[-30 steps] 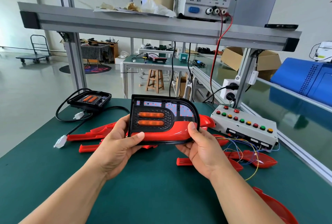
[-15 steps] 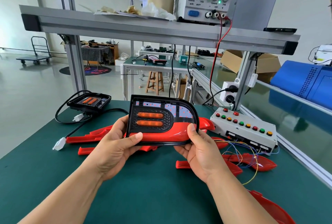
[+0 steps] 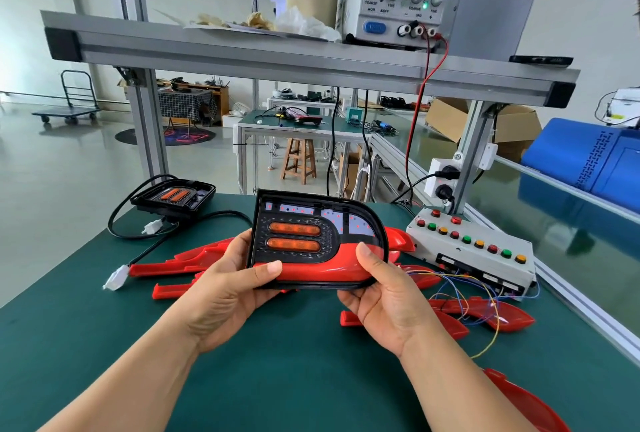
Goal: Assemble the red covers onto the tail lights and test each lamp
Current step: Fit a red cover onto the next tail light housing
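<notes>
While left hand (image 3: 225,296) and right hand (image 3: 385,305) still grip tail light (image 3: 294,238), red cover (image 3: 323,267) stays seated

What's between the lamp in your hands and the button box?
The end of a red cover shows between lamp and box, in the head view.
</notes>
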Tool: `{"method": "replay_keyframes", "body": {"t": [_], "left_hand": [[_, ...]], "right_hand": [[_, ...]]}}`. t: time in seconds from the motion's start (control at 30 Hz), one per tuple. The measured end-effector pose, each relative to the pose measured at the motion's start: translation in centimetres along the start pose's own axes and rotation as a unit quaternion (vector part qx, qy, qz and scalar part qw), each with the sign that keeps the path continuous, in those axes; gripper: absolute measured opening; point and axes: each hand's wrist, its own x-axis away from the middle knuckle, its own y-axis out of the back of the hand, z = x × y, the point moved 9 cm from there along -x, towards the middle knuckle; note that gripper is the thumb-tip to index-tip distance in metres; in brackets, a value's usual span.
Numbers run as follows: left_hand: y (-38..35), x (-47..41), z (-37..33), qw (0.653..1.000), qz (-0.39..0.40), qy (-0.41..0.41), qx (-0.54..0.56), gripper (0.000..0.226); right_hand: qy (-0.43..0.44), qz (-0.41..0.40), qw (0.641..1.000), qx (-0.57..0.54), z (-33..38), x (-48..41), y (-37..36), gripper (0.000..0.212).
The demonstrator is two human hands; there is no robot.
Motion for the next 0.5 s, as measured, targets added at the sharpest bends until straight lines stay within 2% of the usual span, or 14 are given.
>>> {"method": "replay_keyframes", "body": {"t": [0.23, 0.43, 0.5], "left_hand": [[0.17, -0.06, -0.1, 0.996, -0.029, -0.02, -0.082, 0.067], [0.03, -0.4, -0.23, 0.997, -0.008, -0.024, -0.071, 0.062], [0.13, -0.35, -0.2, 0.997, 0.003, -0.019, -0.068, 0.061]], "right_hand": [[0.008, -0.003, 1.0, 0.03, -0.45, -0.06, -0.44, 0.016], [0.031, 0.002, 0.998, 0.048, 0.11, -0.13, -0.44, 0.032], [0.02, 0.017, 0.999, 0.046, -0.03, -0.19, -0.48, 0.029]]}}
